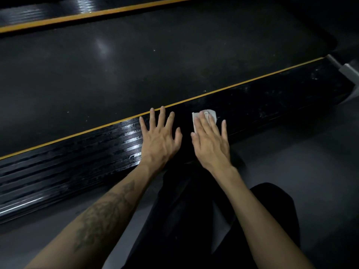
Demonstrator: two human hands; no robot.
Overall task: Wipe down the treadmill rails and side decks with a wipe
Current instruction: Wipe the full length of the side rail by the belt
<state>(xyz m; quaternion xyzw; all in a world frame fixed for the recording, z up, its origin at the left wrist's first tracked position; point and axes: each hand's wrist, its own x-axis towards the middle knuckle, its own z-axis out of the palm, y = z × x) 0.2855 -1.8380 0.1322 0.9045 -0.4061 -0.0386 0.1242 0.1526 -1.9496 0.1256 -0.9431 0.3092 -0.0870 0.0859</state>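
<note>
The near side deck (272,98) of the treadmill is a black ribbed strip with a thin yellow line along its inner edge. It looks wet and shiny on the left and dusty with pale specks on the right. My left hand (160,136) rests flat on the deck with its fingers spread. My right hand (210,138) presses a white wipe (211,114) flat onto the deck with straight fingers; most of the wipe is hidden under them.
The dark running belt (136,65) lies beyond the deck. The far side deck (48,13) with its yellow line runs along the top left. A grey end cap (349,72) sits at the right. My knees in black trousers (194,220) are on the grey floor (310,162).
</note>
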